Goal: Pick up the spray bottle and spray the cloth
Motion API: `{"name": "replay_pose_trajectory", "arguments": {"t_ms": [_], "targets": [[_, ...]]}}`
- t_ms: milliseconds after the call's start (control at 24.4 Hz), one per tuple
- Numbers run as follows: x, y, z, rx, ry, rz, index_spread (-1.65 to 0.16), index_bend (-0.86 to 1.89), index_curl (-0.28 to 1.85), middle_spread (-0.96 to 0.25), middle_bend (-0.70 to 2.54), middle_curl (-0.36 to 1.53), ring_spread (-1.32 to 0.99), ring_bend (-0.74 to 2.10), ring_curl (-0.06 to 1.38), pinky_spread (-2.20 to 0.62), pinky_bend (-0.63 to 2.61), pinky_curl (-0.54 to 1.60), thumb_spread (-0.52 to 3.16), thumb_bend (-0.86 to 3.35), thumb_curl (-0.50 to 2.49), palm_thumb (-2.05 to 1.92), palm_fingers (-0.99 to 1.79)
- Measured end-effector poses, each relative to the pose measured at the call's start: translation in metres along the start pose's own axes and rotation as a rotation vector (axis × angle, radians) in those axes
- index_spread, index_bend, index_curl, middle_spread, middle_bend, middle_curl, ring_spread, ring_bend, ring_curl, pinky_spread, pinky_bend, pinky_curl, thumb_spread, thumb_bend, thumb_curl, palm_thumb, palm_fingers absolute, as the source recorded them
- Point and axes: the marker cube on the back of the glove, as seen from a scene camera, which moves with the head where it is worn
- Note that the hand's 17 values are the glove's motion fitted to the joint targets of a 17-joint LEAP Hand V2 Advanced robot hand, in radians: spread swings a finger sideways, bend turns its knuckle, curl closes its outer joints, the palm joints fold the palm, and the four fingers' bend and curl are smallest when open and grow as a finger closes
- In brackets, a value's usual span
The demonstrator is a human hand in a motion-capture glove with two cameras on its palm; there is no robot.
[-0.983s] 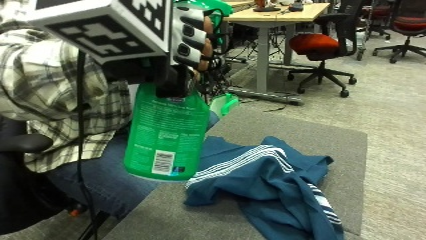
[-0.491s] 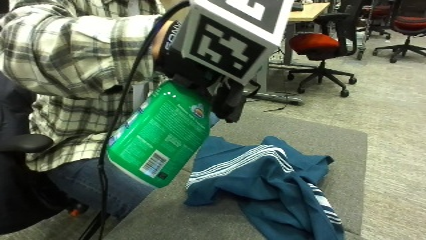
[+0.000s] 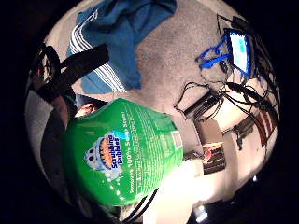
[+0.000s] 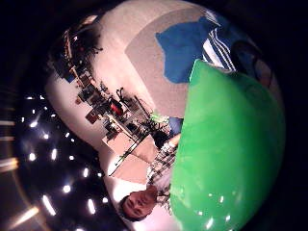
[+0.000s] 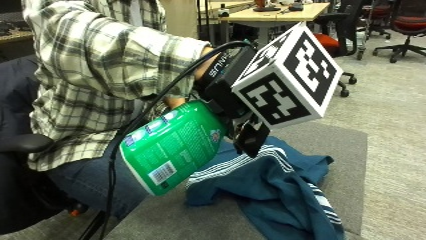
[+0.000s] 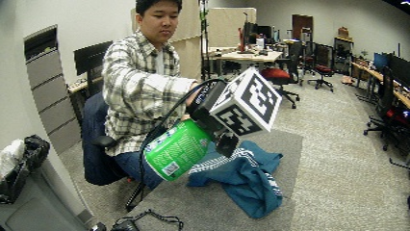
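While the outside view shows the whole arm, the gloved right hand [image 5: 233, 102] is mostly hidden there behind its rig, and only some dark fingers [image 5: 251, 139] show below, hanging over the neck end of the spray bottle [image 5: 172, 146]. The hand holds the green bottle by its upper part, in the air above the grey table [image 5: 346, 150]; how the fingers wrap around the neck I cannot tell exactly, because the trigger and the nozzle are covered in every view.

The bottle is strongly tilted. Its long axis runs from the base at about 7 o'clock, toward the person's lap, up to the neck at about 1 o'clock inside the hand. The barcode label is near the base.

The blue cloth [image 5: 279, 190] with white stripes lies crumpled on the table, below the hand and at about 4 o'clock from the bottle, not touching it.

The wide outside view adds the seated person in a plaid shirt [image 6: 137, 91] and a black cable [image 6: 137, 222] on the near end of the table. The little finger side palm view shows what the others do not: the printed front label of the bottle [image 3: 119, 151], very close to the palm, with the cloth [image 3: 117, 32] beyond it. The thumb side palm view gives only the plain green wall [image 4: 231, 154] and the cloth [image 4: 185, 45].
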Motion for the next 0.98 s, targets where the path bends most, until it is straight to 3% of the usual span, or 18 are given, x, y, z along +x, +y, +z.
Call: {"name": "replay_pose_trajectory", "arguments": {"t_ms": [983], "targets": [[0.017,-0.024,0.011,-0.060,0.014,0.172,-0.16,0.17,0.48,-0.06,0.50,0.52,-0.17,0.53,0.47,-0.12,0.37,0.37,0.39,-0.03,0.76,1.08,1.20]]}}
